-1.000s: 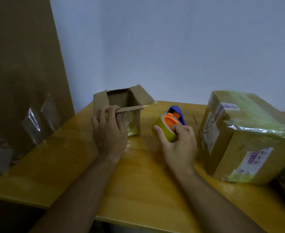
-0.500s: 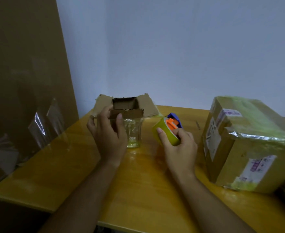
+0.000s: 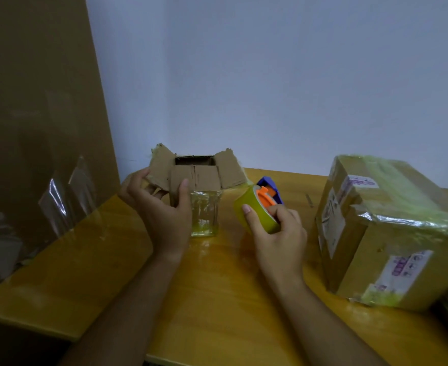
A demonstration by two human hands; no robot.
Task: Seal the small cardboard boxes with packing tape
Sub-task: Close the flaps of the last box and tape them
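Note:
A small cardboard box (image 3: 204, 178) stands near the back of the wooden table (image 3: 212, 299), its top flaps spread open and shiny tape on its front face. My left hand (image 3: 162, 210) grips the box's left front corner, thumb on the front flap. My right hand (image 3: 278, 233) holds a yellow-green packing tape roll (image 3: 251, 210) on an orange and blue dispenser, just right of the box and clear of it.
A larger taped cardboard box (image 3: 391, 233) with labels sits at the right of the table. A tall brown cardboard sheet (image 3: 38, 114) with clear tape strips leans on the left. A pale wall stands behind.
The small box has turned and tipped so its front flap faces me and the side flaps spread wider. My left hand shifted to the box's left corner. The tape roll stayed in my right hand.

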